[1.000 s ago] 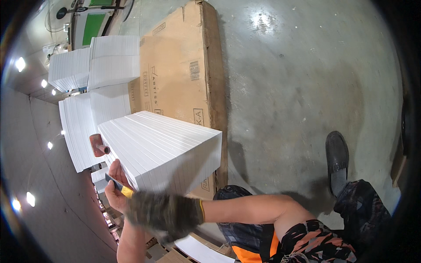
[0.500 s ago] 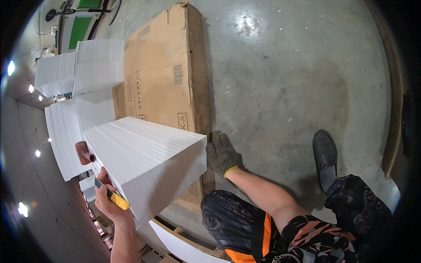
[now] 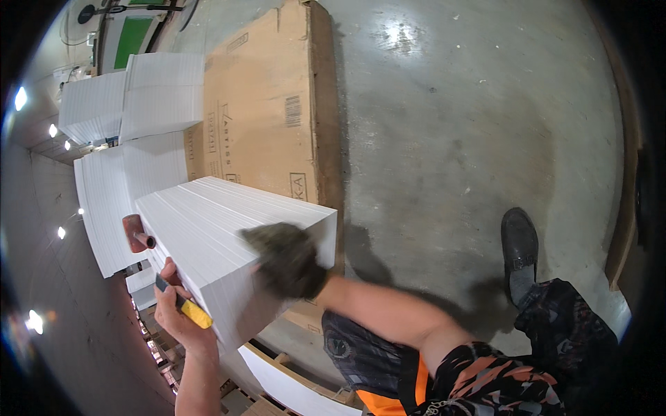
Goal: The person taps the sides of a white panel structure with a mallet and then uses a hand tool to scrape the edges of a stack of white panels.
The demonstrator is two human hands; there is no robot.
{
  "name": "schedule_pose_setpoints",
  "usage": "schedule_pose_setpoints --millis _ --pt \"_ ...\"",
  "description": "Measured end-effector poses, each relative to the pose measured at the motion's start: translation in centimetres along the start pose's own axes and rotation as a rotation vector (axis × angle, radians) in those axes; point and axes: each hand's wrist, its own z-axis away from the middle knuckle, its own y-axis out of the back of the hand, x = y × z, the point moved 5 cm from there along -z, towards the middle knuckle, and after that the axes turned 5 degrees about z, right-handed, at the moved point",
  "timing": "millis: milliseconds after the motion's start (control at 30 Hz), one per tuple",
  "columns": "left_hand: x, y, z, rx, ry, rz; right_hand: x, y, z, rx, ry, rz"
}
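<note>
My bare left hand (image 3: 182, 312) is closed round a yellow-and-dark-grey handled tool (image 3: 196, 314); its exact kind is unclear. The hand lies against the left side of a stack of white boards (image 3: 243, 208). My right hand (image 3: 288, 260), in a dark work glove, is over the stack's near edge. It is blurred by motion, but its fingers look stretched out, with nothing seen in them; I cannot tell whether it touches the boards. Beyond my left hand, at the stack's left edge, is a reddish-brown mallet-shaped thing (image 3: 133, 234) with a short hollow tube.
A large brown cardboard package (image 3: 257, 104) lies beyond and beside the stack. More white board stacks (image 3: 163, 97) stand at the far left. Below are a white panel (image 3: 291, 381) and wooden pallet parts. Concrete floor (image 3: 444, 139) spreads to the right, with my shoe (image 3: 520, 239) on it.
My gloved right hand has come up and left from beside the stack's right corner to over its near edge. My left hand keeps the yellow tool in nearly the same place.
</note>
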Motion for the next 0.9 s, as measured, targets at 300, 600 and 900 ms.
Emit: schedule_pose_setpoints --millis 300,600,900 --pt "-0.3 -0.2 0.2 -0.044 0.033 0.066 -2.9 3.6 -6.0 0.116 0.164 -0.205" --pt "-0.2 -0.4 -0.2 -0.062 0.025 0.097 6.0 1.4 2.8 0.091 -0.122 0.090" --pt "-0.5 0.1 -0.4 -0.142 0.097 0.028 10.0 6.7 10.1 -0.376 -0.911 0.205"
